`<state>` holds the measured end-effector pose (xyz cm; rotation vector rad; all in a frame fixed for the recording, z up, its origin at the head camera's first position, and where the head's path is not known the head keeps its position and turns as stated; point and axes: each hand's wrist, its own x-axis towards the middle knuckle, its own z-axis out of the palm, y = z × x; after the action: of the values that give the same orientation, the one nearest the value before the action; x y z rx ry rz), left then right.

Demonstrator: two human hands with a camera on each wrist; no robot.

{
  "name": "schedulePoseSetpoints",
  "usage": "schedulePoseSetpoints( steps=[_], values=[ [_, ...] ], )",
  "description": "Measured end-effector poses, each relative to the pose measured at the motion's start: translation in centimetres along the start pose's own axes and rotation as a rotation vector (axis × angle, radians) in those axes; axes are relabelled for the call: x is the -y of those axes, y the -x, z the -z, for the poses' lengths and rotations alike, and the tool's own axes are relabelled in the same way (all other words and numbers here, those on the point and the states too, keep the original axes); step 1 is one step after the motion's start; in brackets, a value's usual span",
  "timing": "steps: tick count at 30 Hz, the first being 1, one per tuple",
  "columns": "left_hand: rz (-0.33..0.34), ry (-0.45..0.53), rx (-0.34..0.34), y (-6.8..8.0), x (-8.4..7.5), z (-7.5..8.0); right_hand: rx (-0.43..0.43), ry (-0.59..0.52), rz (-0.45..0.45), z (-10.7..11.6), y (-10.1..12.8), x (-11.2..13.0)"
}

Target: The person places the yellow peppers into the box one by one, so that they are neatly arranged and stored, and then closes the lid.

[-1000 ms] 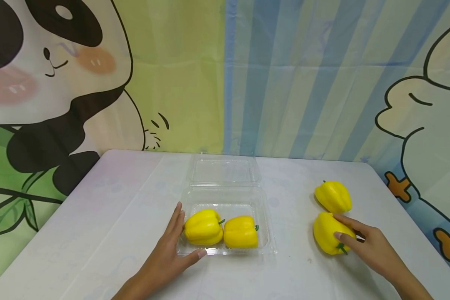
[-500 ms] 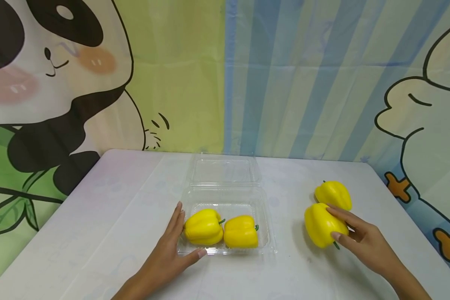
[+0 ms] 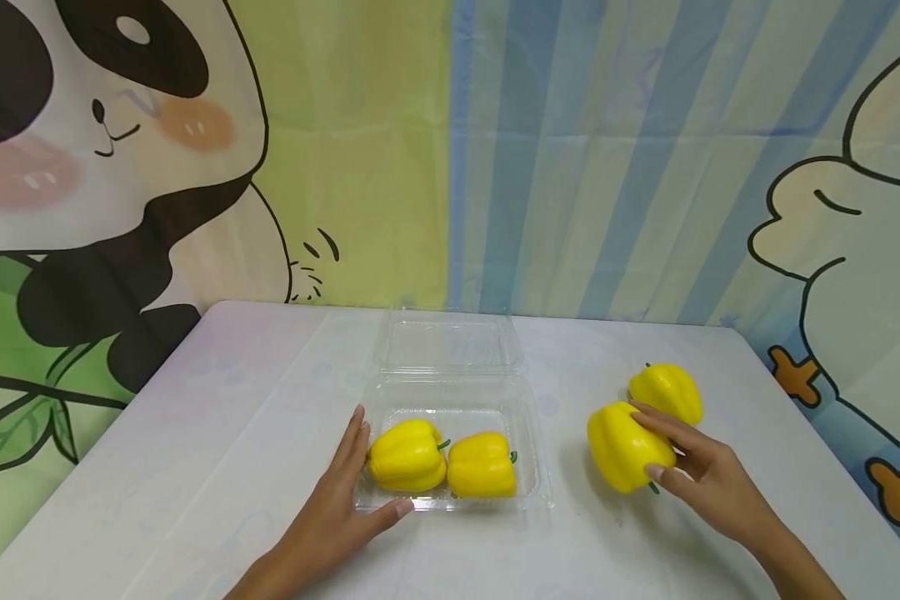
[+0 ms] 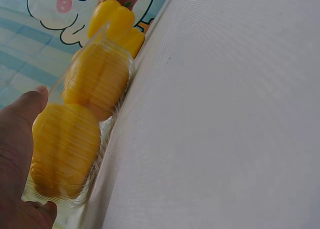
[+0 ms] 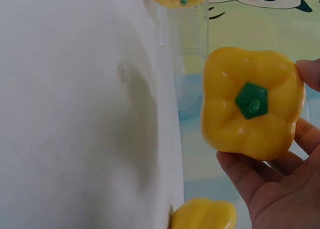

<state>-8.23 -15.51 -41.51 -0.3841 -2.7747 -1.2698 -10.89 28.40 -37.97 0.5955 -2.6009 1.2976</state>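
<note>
Right hand (image 3: 708, 479) has its fingers and thumb wrapped around a yellow bell pepper (image 3: 626, 446), lifted just off the white table (image 3: 195, 467); the wrist cam shows the green stem (image 5: 251, 100) facing the lens w/ a shadow on the cloth underneath. It sits at abt 3 o'clock from the clear plastic clamshell box (image 3: 528, 433), a bit apart from it. A second loose pepper (image 3: 671, 390) lies on the table just behind the held one, at roughly 1 o'clock from it; looks like they may be touching, but can't really tell from the head view.

Left hand (image 3: 341, 508) is flat on the table, fingers straight along the box's left wall and thumb along its front edge, so pressing/steadying rather than gripping. Inside the box: two peppers side by side, the left one (image 3: 407, 454) and the right one (image 3: 482, 465) touching each other. Box lid (image 3: 450, 340) is flipped open at 12 o'clock. Cartoon panda backdrop (image 3: 82, 167) behind the table.
</note>
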Motion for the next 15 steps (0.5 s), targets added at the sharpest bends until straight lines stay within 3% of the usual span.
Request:
schedulePoseSetpoints(
  steps=[7, 15],
  values=[
    [0.001, -0.008, 0.001, 0.1, 0.0, 0.1, 0.017, -0.039, 0.056, -0.6, -1.2, 0.9],
    [-0.008, -0.001, 0.002, 0.1, 0.1, 0.0, 0.076, -0.195, 0.131, -2.0, -2.6, 1.4]
  ],
)
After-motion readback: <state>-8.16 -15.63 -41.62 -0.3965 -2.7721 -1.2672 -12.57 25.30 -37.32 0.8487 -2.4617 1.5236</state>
